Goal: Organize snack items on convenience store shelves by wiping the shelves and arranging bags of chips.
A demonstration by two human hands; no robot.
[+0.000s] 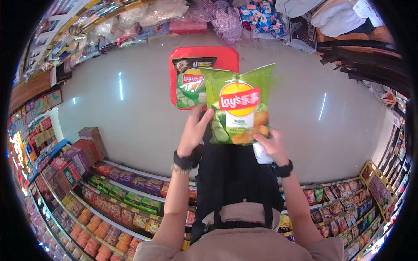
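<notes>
A green bag of Lay's chips [240, 107], its printed front facing up, is between my two hands. My left hand [196, 127] is at the bag's left edge, thumb against it. With thumb and fingers, my right hand [272, 140] grips its lower right corner; something white and crumpled [262, 153] shows beside that hand. Beyond the bag, a red plastic tub or stool [228, 53] rests on the floor. Another Lay's bag [189, 91], dark at the top and green below, lies on its left part, partly hidden by the bag in front.
Shelves of packaged snacks [120, 195] run behind me on the left, with more packets [343, 205] on the right. Cardboard boxes [85, 150] stand at the left shelf end. Plastic-wrapped goods [225, 24] line the far side of the tiled floor [143, 107].
</notes>
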